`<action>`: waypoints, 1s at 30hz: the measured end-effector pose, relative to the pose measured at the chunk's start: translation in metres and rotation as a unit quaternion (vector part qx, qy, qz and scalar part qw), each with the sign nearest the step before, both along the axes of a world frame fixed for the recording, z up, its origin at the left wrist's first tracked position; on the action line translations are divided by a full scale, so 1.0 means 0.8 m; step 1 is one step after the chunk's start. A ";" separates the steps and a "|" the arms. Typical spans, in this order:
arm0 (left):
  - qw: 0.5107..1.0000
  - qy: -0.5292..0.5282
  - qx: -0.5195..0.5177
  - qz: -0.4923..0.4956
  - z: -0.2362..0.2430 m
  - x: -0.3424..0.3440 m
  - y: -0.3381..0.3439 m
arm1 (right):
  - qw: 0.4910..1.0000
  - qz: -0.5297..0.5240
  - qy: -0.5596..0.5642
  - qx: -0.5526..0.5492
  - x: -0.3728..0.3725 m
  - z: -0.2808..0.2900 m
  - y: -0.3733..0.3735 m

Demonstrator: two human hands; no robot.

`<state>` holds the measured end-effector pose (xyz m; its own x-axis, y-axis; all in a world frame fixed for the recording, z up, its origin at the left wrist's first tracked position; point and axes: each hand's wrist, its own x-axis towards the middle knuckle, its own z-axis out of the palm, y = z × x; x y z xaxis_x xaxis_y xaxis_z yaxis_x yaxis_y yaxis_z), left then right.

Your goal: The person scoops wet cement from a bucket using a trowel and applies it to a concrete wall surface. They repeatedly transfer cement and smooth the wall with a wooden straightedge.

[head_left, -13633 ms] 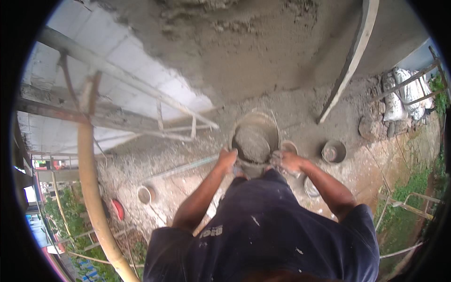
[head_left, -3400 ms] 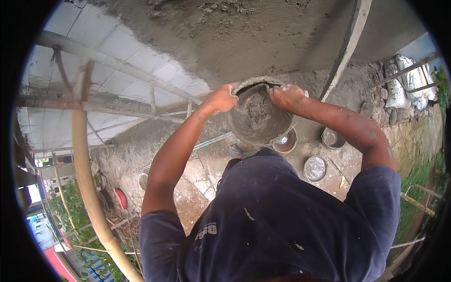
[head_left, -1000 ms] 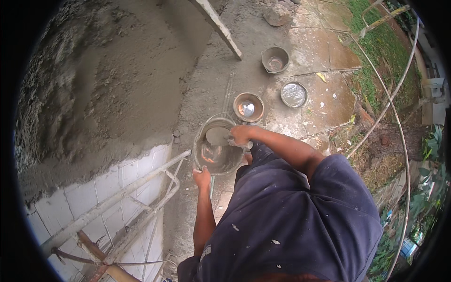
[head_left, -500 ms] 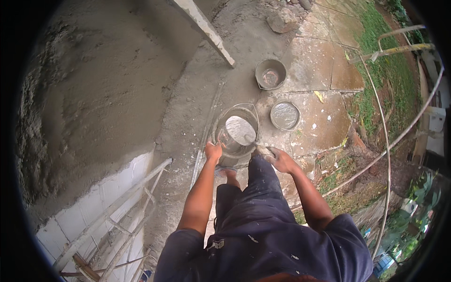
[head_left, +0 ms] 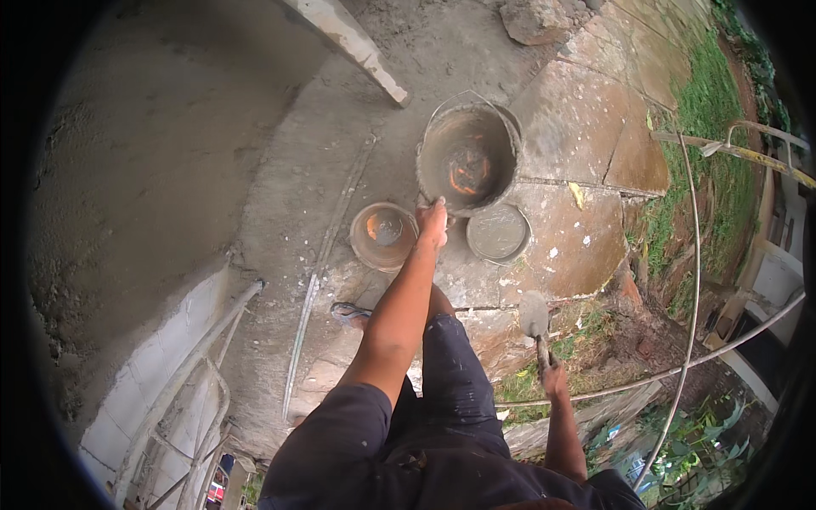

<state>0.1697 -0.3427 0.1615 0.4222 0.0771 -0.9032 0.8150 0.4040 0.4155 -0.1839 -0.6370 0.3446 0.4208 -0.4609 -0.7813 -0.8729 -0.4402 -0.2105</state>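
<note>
My left hand [head_left: 433, 223] grips the near rim of the large mortar-coated bucket [head_left: 467, 157], which is held out ahead of me with its wire handle raised. The bucket's inside shows a coating of grey mortar and orange streaks at the bottom. Below it sit a smaller bucket [head_left: 372, 246] with an orange patch inside, and one [head_left: 497, 234] holding wet grey material. Another bucket's rim peeks from behind the big one. Low at my right, my right hand [head_left: 554, 378] is closed on the handle of a mortar-covered trowel [head_left: 534, 314], its blade pointing away from me.
A freshly rendered wall [head_left: 153, 144] rises at left above white blocks [head_left: 144, 382] and metal scaffold bars [head_left: 221, 340]. A slanting post [head_left: 357, 47] and rubble [head_left: 531, 21] lie ahead. Cracked paving [head_left: 578, 238], grass [head_left: 705, 127], bent poles [head_left: 693, 280] and plants line the right.
The big bucket has moved forward, away from me, with my left hand on it, uncovering the smaller bucket below. My right hand and the trowel have moved back and right, out of the bucket.
</note>
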 end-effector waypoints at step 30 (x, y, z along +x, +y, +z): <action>0.953 0.135 0.271 0.007 0.227 -0.526 0.348 | 0.767 0.235 -0.578 0.151 0.743 0.259 0.510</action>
